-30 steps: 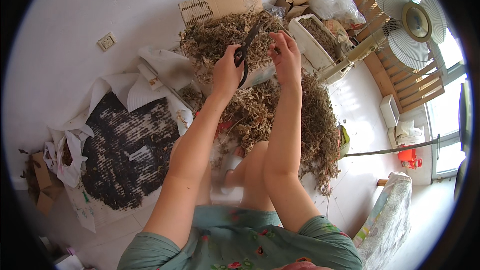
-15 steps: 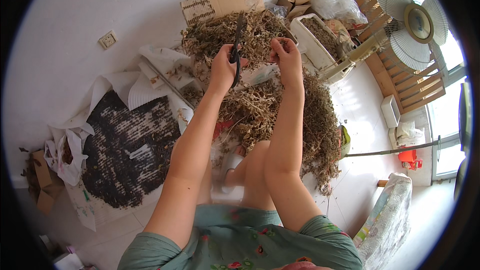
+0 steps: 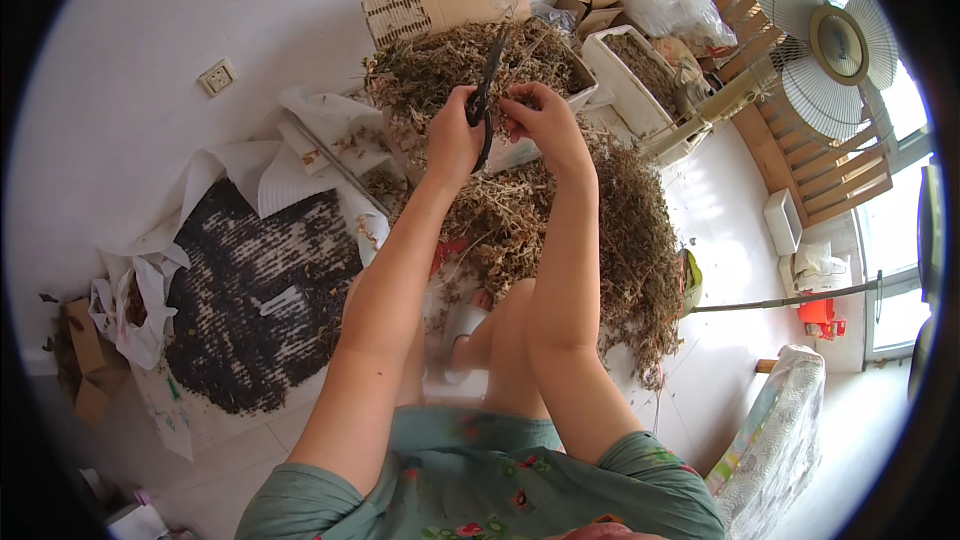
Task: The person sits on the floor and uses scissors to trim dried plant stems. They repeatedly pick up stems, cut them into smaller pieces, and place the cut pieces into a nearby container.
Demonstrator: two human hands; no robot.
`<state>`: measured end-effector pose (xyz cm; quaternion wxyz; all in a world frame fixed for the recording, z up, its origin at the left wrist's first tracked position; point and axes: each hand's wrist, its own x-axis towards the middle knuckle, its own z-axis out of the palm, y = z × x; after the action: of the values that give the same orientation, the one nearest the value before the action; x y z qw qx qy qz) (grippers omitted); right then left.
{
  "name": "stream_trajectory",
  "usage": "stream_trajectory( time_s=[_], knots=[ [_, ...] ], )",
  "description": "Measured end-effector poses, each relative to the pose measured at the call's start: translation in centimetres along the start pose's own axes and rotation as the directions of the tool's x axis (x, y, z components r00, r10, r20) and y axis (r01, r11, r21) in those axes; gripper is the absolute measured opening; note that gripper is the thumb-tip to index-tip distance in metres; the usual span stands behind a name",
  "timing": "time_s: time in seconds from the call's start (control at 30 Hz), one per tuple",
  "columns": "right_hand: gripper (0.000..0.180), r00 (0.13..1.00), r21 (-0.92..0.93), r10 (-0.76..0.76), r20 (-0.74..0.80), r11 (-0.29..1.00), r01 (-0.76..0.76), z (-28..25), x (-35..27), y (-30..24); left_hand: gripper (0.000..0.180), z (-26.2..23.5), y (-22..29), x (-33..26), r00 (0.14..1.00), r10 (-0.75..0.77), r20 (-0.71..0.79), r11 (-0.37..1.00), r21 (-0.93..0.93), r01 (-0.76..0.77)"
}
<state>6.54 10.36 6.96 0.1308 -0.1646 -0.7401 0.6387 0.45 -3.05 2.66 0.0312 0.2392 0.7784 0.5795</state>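
My left hand [image 3: 455,140] is wrapped round a pair of black scissors [image 3: 487,90], whose blades point up and away over dried plants. Close beside the scissors is my right hand [image 3: 545,125], its fingers curled and pinched together. Whatever lies between those fingertips blends with the brown stems behind and cannot be told apart. Under and beyond both hands, a pale box [image 3: 585,98] is heaped with dried brown plants [image 3: 420,65]. Nearer to me, a second pile of dried plants [image 3: 625,230] spreads over the floor beneath my right forearm.
At left, dark small bits lie spread on a white sheet [image 3: 270,185]. A white trough of soil [image 3: 610,75] stands beyond my right hand. A standing fan [image 3: 838,45] leans in from the far right. A cardboard piece [image 3: 450,2] rises behind the heap.
My right hand has moved left, in close to the scissors. The scissors have shifted slightly to the right and tilted a little in my left hand.
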Motion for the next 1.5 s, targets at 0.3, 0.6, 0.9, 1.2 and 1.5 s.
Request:
stream_trajectory(
  time_s=[0.3, 0.6, 0.9, 1.2, 1.5],
  knots=[
    [0.011, 0.996, -0.164, -0.067, -0.065, 0.985, 0.056, 0.4, 0.4, 0.9, 0.037, -0.2, -0.1, 0.3, 0.980, -0.155, 0.127, 0.955, -0.236, 0.181],
    [0.020, 0.299, 0.040, -0.202, -0.933, 0.765, 0.642, -1.5, -0.1, -3.3, 0.039, -1.1, 0.5, 0.2, 0.950, -0.264, 0.169, 0.811, -0.494, 0.314],
    [0.044, 0.763, -0.509, -0.430, -0.483, 0.847, 0.155, 0.2, 0.5, -2.3, 0.040, -1.7, -0.1, 0.7, 0.946, -0.291, 0.145, 0.795, -0.514, 0.323],
    [0.037, 0.909, 0.195, 0.030, -0.416, 0.979, 0.057, -4.8, -2.5, 0.2, 0.043, -0.9, -0.9, 1.1, 0.954, -0.289, 0.081, 0.599, -0.762, 0.246],
    [0.051, 0.991, 0.451, -0.125, 0.049, 0.888, 0.089, -2.1, -0.6, 1.3, 0.035, 0.4, 0.6, 0.1, 0.937, -0.236, 0.259, 0.596, -0.723, 0.350]
  ],
)
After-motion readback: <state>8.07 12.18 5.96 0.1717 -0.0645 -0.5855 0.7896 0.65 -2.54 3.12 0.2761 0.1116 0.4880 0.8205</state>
